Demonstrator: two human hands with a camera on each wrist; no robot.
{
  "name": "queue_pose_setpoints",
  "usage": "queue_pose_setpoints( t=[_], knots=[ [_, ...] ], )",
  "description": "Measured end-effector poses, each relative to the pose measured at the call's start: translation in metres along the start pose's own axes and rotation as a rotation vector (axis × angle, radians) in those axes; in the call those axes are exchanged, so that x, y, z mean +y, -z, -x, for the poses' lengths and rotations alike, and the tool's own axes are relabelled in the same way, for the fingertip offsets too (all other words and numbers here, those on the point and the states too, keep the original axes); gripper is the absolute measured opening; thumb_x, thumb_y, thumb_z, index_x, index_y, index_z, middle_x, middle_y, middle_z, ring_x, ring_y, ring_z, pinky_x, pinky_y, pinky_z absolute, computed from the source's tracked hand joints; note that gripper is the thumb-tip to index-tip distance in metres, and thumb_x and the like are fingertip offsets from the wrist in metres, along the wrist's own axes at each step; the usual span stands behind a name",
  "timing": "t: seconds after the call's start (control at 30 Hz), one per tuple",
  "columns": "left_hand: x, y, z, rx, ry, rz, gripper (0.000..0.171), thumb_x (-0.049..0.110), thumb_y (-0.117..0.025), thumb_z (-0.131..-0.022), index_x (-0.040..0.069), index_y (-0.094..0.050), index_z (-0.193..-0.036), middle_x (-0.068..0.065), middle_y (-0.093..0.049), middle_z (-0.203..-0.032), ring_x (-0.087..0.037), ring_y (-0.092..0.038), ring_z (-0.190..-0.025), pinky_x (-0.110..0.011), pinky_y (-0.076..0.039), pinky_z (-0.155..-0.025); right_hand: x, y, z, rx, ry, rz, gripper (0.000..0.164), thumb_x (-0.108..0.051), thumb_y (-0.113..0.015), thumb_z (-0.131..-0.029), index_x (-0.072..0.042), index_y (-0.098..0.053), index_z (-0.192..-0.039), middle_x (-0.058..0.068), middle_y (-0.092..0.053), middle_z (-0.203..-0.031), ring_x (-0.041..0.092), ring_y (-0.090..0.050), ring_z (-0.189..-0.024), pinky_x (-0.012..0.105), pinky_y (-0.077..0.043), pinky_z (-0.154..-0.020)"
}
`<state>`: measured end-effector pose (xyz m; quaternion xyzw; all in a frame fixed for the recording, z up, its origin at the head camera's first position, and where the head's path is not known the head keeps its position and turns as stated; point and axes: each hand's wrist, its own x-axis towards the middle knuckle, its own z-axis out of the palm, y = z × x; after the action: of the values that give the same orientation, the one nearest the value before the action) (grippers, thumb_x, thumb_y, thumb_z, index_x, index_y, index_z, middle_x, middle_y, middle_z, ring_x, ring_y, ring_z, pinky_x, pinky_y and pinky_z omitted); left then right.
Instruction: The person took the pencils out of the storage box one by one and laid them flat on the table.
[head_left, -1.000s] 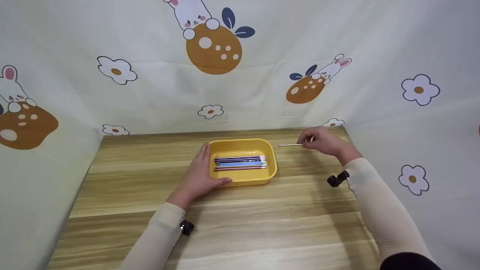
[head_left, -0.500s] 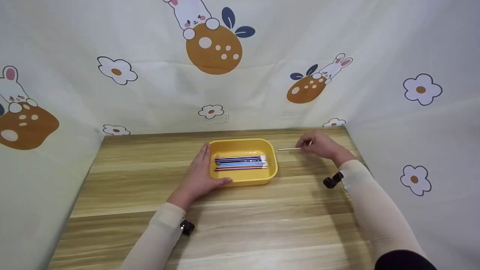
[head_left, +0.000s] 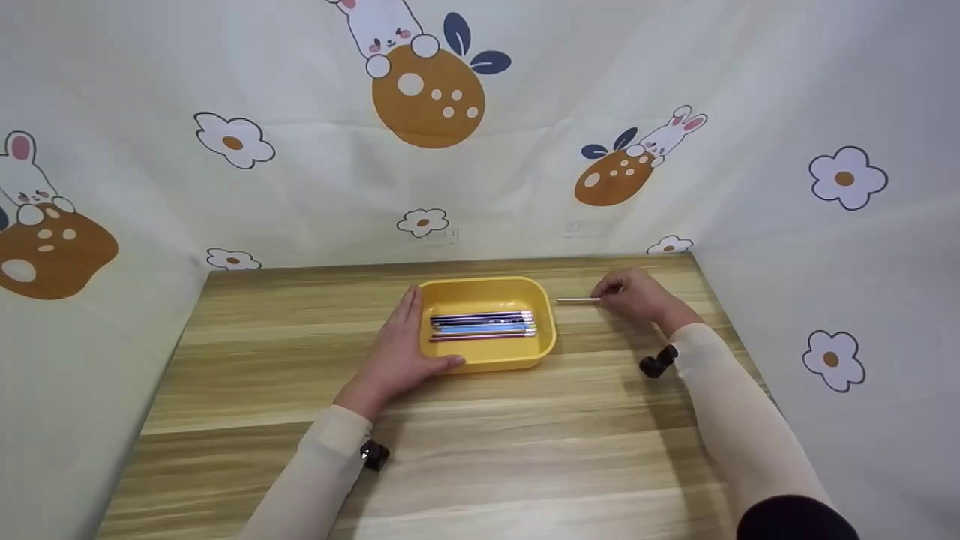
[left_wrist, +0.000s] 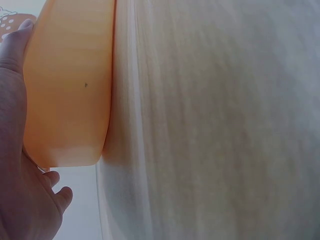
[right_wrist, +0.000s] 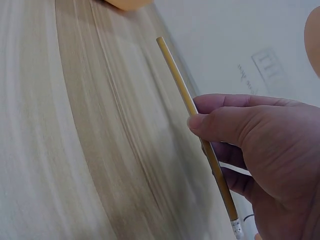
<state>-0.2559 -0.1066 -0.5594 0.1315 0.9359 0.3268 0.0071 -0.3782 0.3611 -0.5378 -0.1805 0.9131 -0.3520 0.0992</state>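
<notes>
My left hand (head_left: 397, 349) holds a yellow plastic box (head_left: 551, 330) at its left end, with the thumb along the front rim and the fingers at the left side. Several pencils (head_left: 480, 328) lie side by side in the box, their eraser ends to the right. Right of the box, my right hand (head_left: 634, 294) pinches a gold pencil (right_wrist: 175, 70) between thumb and fingers. In the right wrist view its flat, unsharpened end points away from the palm and its white eraser lies by the lower fingers. The pencil's left end is close to the box's right rim.
The wood-grain table (head_left: 480, 450) extends in front of the box and to both sides. A pale curtain (head_left: 315, 172) with rabbit and flower prints closes off the back and sides. A black wrist camera (head_left: 658, 361) sits on the right sleeve, another on the left.
My right hand has come down slightly toward the table and a little to the left, still pinching the pencil. My left hand and the box have stayed in place.
</notes>
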Motion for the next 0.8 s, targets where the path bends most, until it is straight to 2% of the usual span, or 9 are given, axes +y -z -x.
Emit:
queue_pose_setpoints(
  t=[0.13, 0.4, 0.8],
  knots=[
    [0.0006, -0.0002, -0.0001, 0.003, 0.002, 0.0, 0.148, 0.074, -0.089, -0.08, 0.001, -0.005, -0.177, -0.02, -0.007, -0.185, -0.039, -0.012, -0.169, -0.054, -0.019, -0.135, 0.0033, -0.0022, -0.0003, -0.003, -0.016, -0.011, 0.021, 0.007, -0.076, -0.097, -0.002, -0.086, -0.113, 0.013, -0.082, -0.112, 0.024, -0.07, -0.107, 0.032, -0.055, -0.092],
    [0.0003, -0.0021, 0.0012, -0.008, 0.028, 0.004, 0.148, 0.076, -0.088, -0.078, 0.006, -0.003, -0.178, -0.015, -0.004, -0.186, -0.038, -0.011, -0.17, -0.055, -0.019, -0.135, 0.0076, -0.0058, -0.0005, -0.029, -0.031, -0.003, 0.021, 0.006, -0.076, -0.099, -0.004, -0.086, -0.114, 0.011, -0.082, -0.115, 0.03, -0.07, -0.115, 0.045, -0.054, -0.103],
    [-0.0018, -0.0005, 0.0005, 0.01, 0.003, -0.002, 0.147, 0.076, -0.087, -0.08, 0.004, -0.004, -0.177, -0.018, -0.007, -0.185, -0.038, -0.012, -0.169, -0.054, -0.019, -0.135, 0.0107, -0.0076, -0.0052, -0.075, -0.026, -0.013, 0.022, 0.005, -0.073, -0.102, -0.005, -0.085, -0.118, 0.013, -0.08, -0.121, 0.033, -0.068, -0.122, 0.052, -0.05, -0.112]
  ],
)
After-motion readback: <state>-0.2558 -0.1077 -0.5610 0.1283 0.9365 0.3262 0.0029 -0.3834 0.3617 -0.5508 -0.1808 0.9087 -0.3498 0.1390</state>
